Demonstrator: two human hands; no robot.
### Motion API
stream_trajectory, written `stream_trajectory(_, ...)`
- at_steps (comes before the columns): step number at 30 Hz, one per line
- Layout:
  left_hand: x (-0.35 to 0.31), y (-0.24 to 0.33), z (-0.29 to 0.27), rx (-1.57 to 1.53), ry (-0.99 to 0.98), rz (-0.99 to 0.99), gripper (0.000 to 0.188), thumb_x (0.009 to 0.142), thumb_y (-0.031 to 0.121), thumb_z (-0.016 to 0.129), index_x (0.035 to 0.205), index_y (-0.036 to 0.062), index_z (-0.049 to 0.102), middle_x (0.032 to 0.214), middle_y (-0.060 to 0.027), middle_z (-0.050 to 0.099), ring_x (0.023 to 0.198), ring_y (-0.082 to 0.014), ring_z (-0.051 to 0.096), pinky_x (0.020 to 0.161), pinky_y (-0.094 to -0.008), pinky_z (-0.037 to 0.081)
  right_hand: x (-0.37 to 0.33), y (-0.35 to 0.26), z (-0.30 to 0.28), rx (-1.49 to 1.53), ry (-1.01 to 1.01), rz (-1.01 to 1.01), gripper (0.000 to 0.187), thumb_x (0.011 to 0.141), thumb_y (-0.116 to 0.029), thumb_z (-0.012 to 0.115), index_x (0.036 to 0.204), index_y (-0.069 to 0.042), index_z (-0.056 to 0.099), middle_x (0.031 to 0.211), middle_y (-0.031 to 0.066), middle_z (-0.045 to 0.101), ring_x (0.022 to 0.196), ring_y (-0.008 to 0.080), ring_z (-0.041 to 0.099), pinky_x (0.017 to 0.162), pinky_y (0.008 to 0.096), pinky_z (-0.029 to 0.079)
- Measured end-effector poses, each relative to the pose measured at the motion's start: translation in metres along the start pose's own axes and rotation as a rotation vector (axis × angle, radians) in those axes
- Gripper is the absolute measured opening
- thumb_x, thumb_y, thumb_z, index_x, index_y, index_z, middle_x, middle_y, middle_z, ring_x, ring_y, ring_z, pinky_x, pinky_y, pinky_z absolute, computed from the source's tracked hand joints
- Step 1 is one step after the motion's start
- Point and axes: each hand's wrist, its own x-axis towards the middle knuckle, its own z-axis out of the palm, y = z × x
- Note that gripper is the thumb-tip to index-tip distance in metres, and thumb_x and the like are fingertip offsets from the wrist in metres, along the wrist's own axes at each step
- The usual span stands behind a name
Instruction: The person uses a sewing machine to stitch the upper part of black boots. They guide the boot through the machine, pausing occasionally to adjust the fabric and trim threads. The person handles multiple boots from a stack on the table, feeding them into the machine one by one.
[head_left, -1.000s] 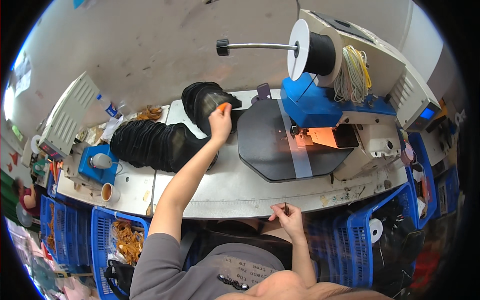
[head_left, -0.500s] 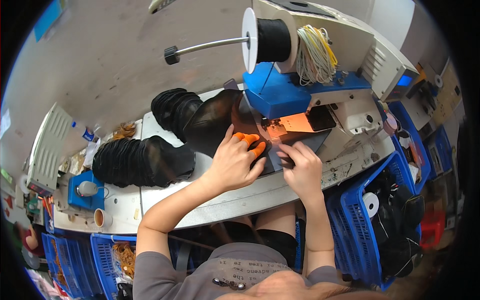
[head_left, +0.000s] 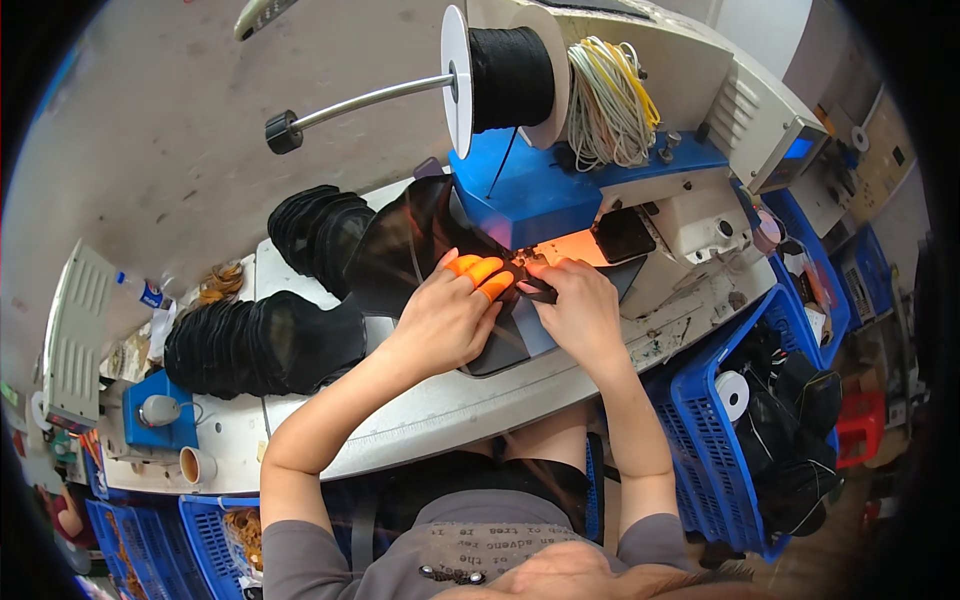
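Note:
A black sheet piece, possibly leather [head_left: 395,255], reaches from the left of the blue-headed sewing machine [head_left: 525,200] to its lit needle area. My left hand [head_left: 447,312], with orange finger cots [head_left: 480,270] on some fingers, is curled onto the black material just left of the needle. My right hand [head_left: 580,308] pinches a dark edge of it close by on the right. The fingertips nearly meet in front of the presser foot, and they hide the exact grip. A dark flat plate [head_left: 500,352] shows beneath my hands.
Two stacks of black pieces, one behind [head_left: 312,232] and one nearer [head_left: 255,345], lie on the white table [head_left: 400,428]. A black thread spool [head_left: 512,80] hangs above the machine. To the right stands a blue basket [head_left: 690,440] of black goods; a paper cup [head_left: 197,466] sits at left.
My right hand has moved up to the needle area, closer to my left fingertips. The near edge of the black material is now gathered between both hands. The whole view has shifted slightly.

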Motion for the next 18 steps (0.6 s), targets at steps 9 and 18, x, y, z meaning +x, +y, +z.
stream_trajectory(9, 0.008, -0.015, -0.010, -0.053, -0.077, -0.031, 0.035, 0.089, 0.017, 0.060, 0.122, 0.0076, 0.064, 0.115, -0.0132, 0.062, 0.108, -0.0331, 0.057, 0.114, -0.0518, 0.030, 0.012, 0.001, 0.010, 0.043, -0.006, 0.010, 0.025, 0.077, -0.018, 0.071, 0.101, -0.010, 0.074, 0.087, 0.0118, 0.071, 0.085, 0.0290, 0.066, 0.074, 0.0404, 0.053)
stream_trajectory(18, 0.014, -0.045, -0.005, 0.005, -0.102, 0.055, 0.032, 0.088, 0.017, 0.060, 0.118, 0.0061, 0.066, 0.097, -0.0161, 0.068, 0.106, -0.0300, 0.062, 0.115, -0.0599, 0.020, 0.013, -0.001, 0.009, 0.079, 0.036, 0.037, 0.023, 0.079, -0.019, 0.072, 0.100, -0.011, 0.075, 0.086, 0.0097, 0.071, 0.080, 0.0283, 0.066, 0.071, 0.0380, 0.052)
